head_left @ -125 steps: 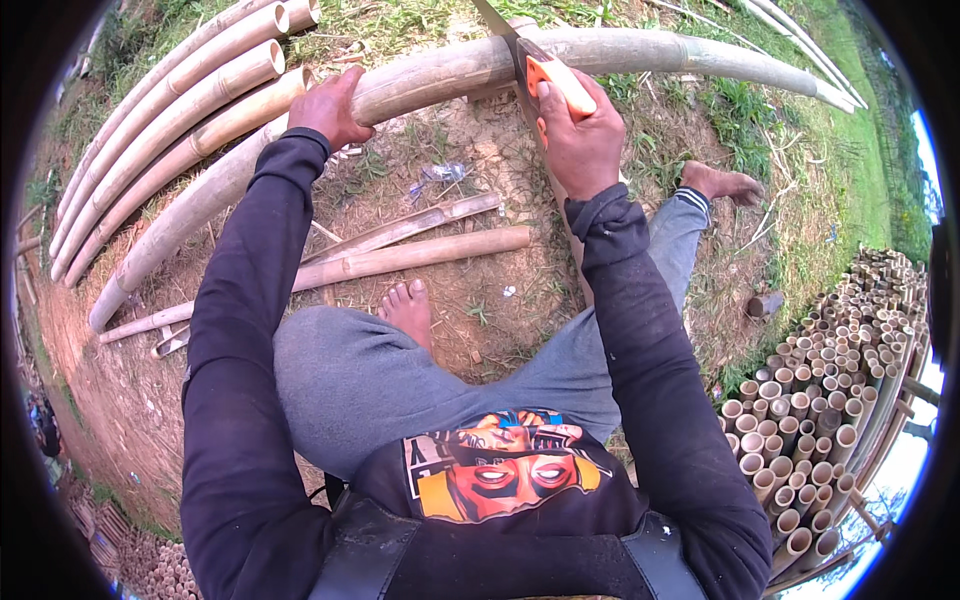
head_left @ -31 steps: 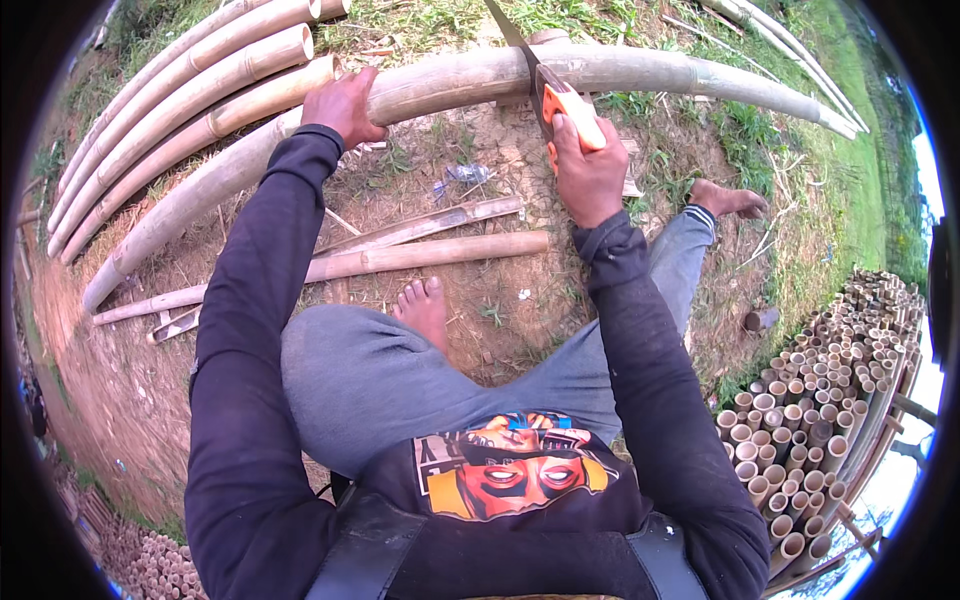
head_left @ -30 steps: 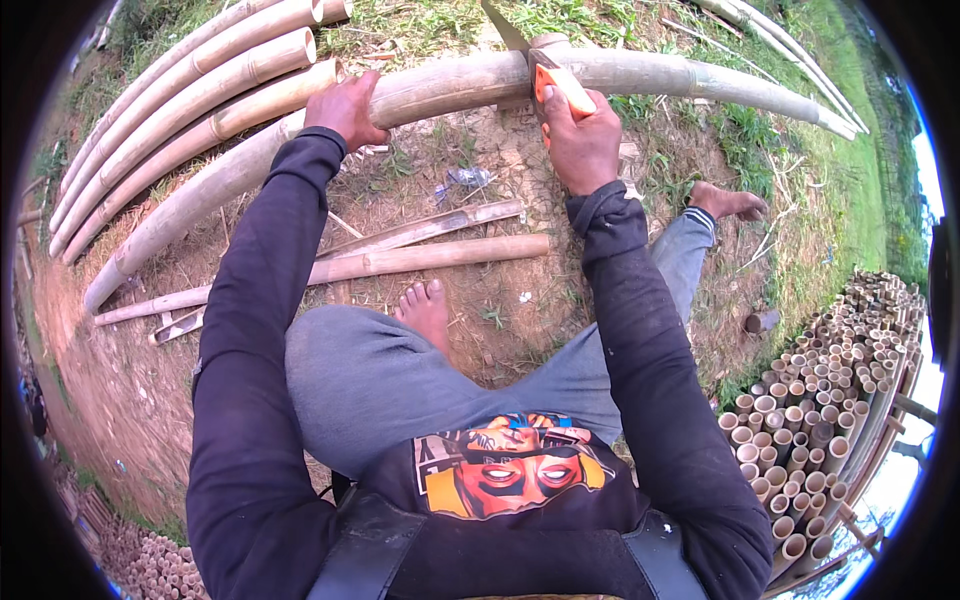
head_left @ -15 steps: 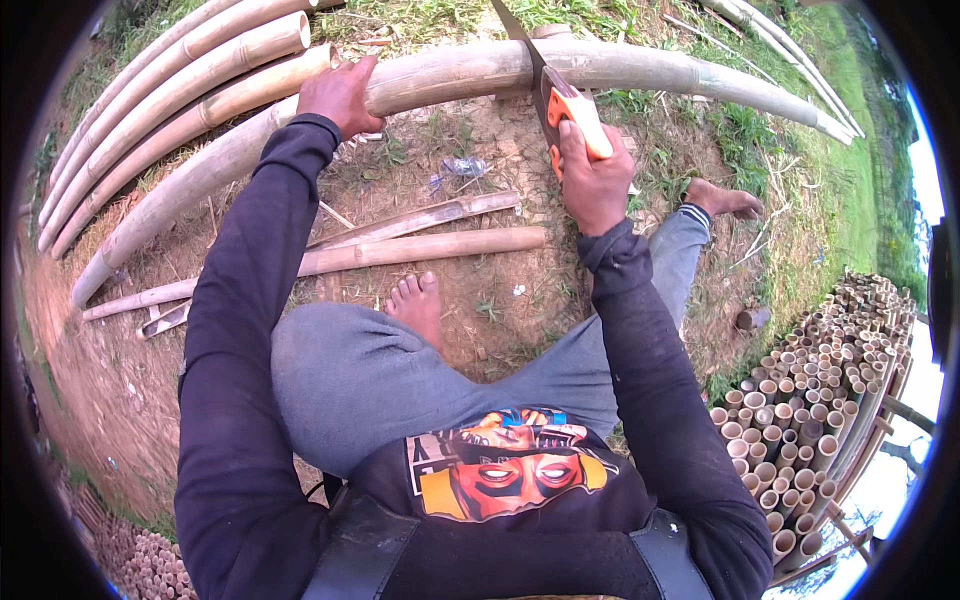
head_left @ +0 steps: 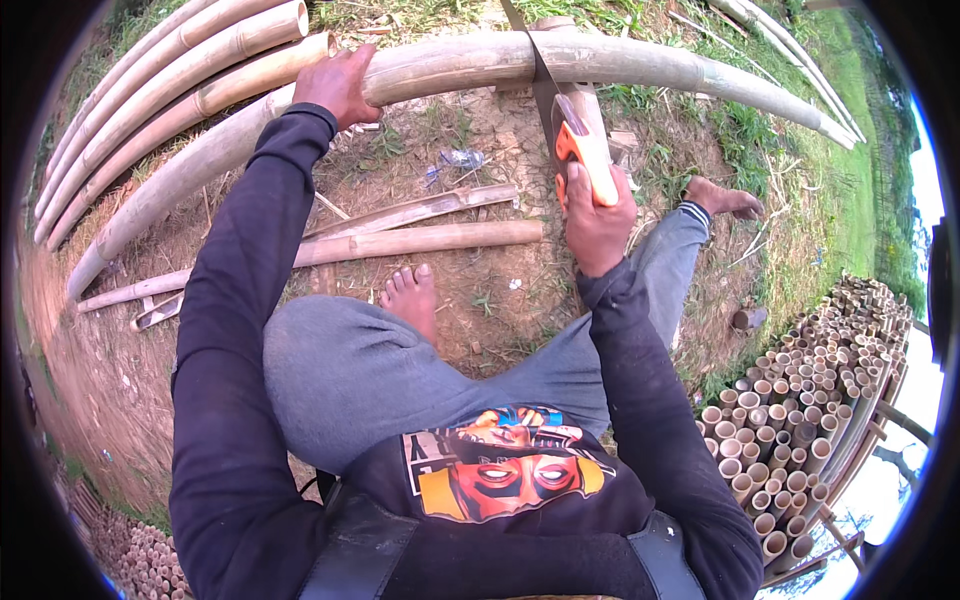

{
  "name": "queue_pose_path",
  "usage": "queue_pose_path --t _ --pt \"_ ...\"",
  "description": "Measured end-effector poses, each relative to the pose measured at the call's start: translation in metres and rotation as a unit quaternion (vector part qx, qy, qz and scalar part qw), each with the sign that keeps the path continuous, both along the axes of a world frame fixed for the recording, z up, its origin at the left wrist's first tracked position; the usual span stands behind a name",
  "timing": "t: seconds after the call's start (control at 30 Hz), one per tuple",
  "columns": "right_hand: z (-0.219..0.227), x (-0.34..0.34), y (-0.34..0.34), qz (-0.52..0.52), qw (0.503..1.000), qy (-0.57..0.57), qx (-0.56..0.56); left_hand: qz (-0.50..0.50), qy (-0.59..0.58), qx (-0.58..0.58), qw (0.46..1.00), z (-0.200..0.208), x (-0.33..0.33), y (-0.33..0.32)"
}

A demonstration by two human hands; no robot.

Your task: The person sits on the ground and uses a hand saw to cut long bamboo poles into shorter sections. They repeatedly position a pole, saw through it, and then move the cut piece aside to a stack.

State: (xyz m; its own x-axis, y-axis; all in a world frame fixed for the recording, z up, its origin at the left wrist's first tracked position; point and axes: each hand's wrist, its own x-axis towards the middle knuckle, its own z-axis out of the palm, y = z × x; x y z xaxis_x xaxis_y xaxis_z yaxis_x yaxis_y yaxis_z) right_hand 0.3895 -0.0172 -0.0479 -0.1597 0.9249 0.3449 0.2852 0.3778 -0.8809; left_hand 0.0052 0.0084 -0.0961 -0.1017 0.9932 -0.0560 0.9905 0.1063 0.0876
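Note:
A long, thick bamboo pole lies crosswise in front of me. My left hand is closed over it, left of the middle. My right hand grips the orange and white handle of a handsaw. The saw's dark blade crosses the pole, its teeth in or against the bamboo; how deep the cut goes I cannot tell. Under the pole near the blade stands a short wooden support, partly hidden by the saw.
Several more bamboo poles lie at the far left. Nearer lie a thinner pole and a split bamboo piece. A big stack of cut bamboo stands at the right. My bare feet rest on the dirt.
My right hand has drawn the saw back toward me, so its handle sits farther from the pole. My left hand stays on the bamboo pole.

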Motion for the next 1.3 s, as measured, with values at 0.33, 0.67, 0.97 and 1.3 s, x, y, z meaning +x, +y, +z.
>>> queue_pose_path --t 0.33,0.67,0.97,1.3 --pt "0.01 0.089 -0.133 -0.042 0.993 -0.077 -0.074 -0.01 0.011 0.007 1.0 -0.001 -0.006 -0.001" --pt "-0.025 -0.041 0.077 -0.023 0.995 -0.011 -0.1 0.007 0.011 -0.023 1.0 0.008 -0.002 0.0" --pt "0.0 0.07 -0.108 -0.028 0.996 -0.079 -0.028 0.0 0.02 -0.002 1.0 0.0 -0.001 -0.001" --pt "-0.015 0.024 -0.033 -0.025 0.996 0.008 -0.086 0.02 0.01 -0.065 0.998 0.026 0.007 0.003"
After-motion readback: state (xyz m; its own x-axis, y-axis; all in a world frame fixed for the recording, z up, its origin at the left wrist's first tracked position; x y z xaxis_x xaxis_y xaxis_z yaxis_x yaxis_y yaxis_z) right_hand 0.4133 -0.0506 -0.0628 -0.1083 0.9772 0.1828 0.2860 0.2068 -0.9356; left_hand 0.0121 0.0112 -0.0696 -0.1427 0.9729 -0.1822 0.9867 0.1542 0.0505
